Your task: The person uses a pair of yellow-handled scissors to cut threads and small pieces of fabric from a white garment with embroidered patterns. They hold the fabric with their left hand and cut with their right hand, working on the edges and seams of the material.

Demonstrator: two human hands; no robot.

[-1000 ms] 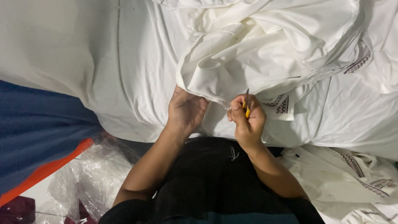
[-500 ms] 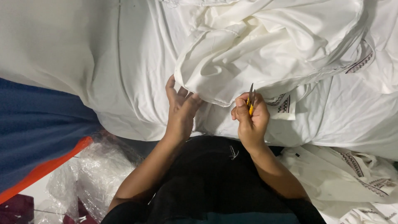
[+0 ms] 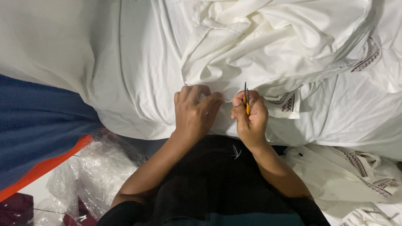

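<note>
The person's left hand pinches a fold of the cream-white garment at its lower edge, fingers pressed together on the cloth, while the right hand is closed around small yellow-handled thread snips, blades pointing up toward twelve o'clock and apparently shut. The garment lies bunched on the white cloth-covered surface, its pinched edge at nine o'clock from the snips, just beside the blades; a fine thread seems to run between the two hands, though it is too thin to be sure. The likely risk here is the tips catching the fabric itself rather than the loose thread, because the fold sits so near the blades and the cloth is slack and crumpled. The left fingertips are also close to the points and could be nicked. An embroidered trim piece at three o'clock from the snips could snag too.
</note>
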